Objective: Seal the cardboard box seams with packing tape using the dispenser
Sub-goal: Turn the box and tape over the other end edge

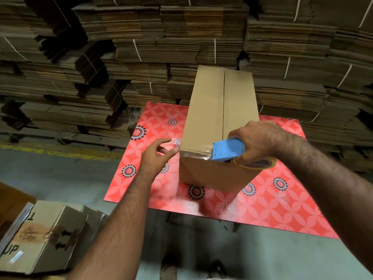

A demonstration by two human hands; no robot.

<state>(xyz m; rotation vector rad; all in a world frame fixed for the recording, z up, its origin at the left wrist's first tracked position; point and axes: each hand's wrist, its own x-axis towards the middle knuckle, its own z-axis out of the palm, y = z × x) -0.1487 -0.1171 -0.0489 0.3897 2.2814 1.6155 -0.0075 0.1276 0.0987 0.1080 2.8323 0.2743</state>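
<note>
A long brown cardboard box (pixel 205 118) lies on a red patterned table (pixel 262 211), its top centre seam running away from me. My right hand (pixel 256 140) grips a blue tape dispenser (pixel 228 149) with a roll of clear-brown tape (pixel 256 163), pressed at the box's near top edge. A strip of clear tape (pixel 193 153) lies along that near edge, from the left corner to the dispenser. My left hand (pixel 155 156) hovers at the box's near left corner, fingers apart, its fingertips at the tape end.
Tall stacks of strapped flat cardboard (pixel 181 37) fill the whole background behind the table. A worn printed carton (pixel 44 235) sits on the floor at lower left. A yellow floor line (pixel 50 151) runs at the left.
</note>
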